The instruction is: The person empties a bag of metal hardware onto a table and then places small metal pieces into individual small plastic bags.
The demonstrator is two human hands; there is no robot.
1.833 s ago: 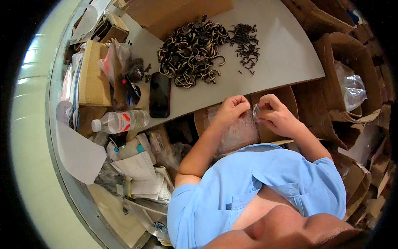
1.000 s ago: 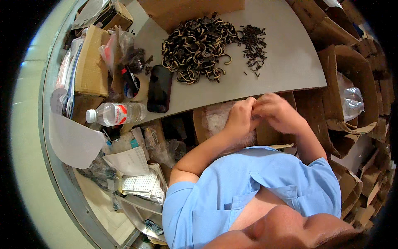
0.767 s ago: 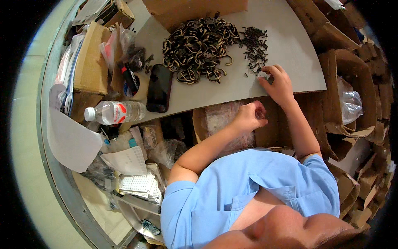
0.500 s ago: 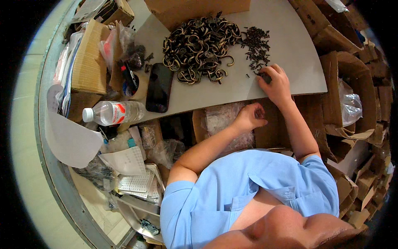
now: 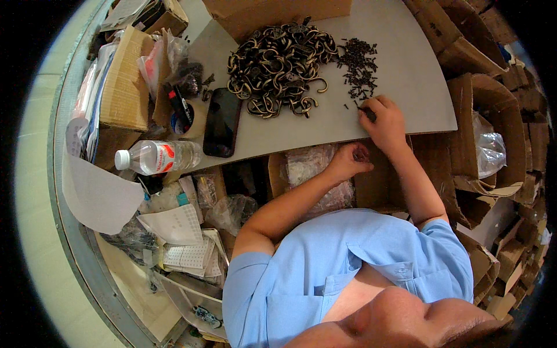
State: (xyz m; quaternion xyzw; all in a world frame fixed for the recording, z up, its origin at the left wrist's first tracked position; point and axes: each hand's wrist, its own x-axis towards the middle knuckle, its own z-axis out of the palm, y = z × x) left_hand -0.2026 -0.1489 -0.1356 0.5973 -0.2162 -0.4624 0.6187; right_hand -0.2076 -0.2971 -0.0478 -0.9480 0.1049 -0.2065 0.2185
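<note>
On the grey tabletop lies a heap of bronze-coloured, horseshoe-shaped metal shackles (image 5: 281, 66). A scatter of small dark screws (image 5: 358, 64) lies to its right. My right hand (image 5: 386, 123) rests by the table's front edge, just below the screws. Its fingers are curled around something dark, with a loose screw or two by the fingertips. In front of my body, just off the table edge, is my left hand (image 5: 346, 162), palm turned inward. Its fingers are bent toward the thumb around a small dark thing, too small to make out.
A black phone (image 5: 222, 123) and a water bottle (image 5: 158, 158) lie left of the heap, beside a cardboard box (image 5: 125, 81) of papers. Another carton (image 5: 278, 14) stands at the back. Open cartons (image 5: 493, 133) crowd the right. Below the edge sits a carton with plastic bags (image 5: 307, 174).
My right hand has shifted slightly down and left, its fingers curling in closer. My left hand has barely moved. The heap and the screws look the same.
</note>
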